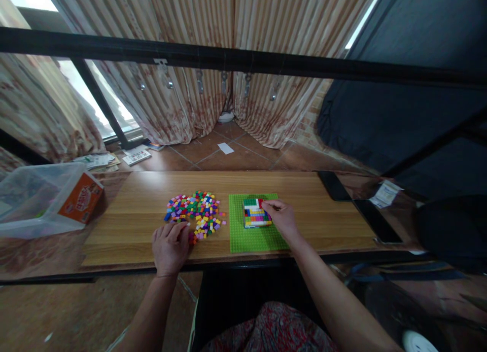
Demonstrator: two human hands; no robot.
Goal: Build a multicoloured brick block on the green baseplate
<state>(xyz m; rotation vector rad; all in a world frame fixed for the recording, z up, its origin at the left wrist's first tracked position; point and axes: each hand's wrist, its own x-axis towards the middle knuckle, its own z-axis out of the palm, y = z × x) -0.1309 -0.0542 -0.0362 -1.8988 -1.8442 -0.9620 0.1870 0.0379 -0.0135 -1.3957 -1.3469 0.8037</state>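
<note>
A green studded baseplate [238, 240] lies on the wooden board, bearing a low, multicoloured block of building bricks [257, 216]. Over the block's far right corner is my right hand [283, 220], its thumb and fingers pinched at a red building brick [261, 203]. Whether that brick is pressed down fully, I cannot tell. My left hand [171, 243] rests at the near left edge of a loose pile of small coloured bricks [198, 205]. Its fingers are curled, with a small white building brick [188, 223] showing at the fingertips.
At the far left stands a clear plastic bin [34, 205] with an orange label. Two dark phone-like slabs [376, 220] lie at the right, near a white packet [385, 194]. A black metal bar [243, 57] crosses beyond the table, before curtains [182, 103].
</note>
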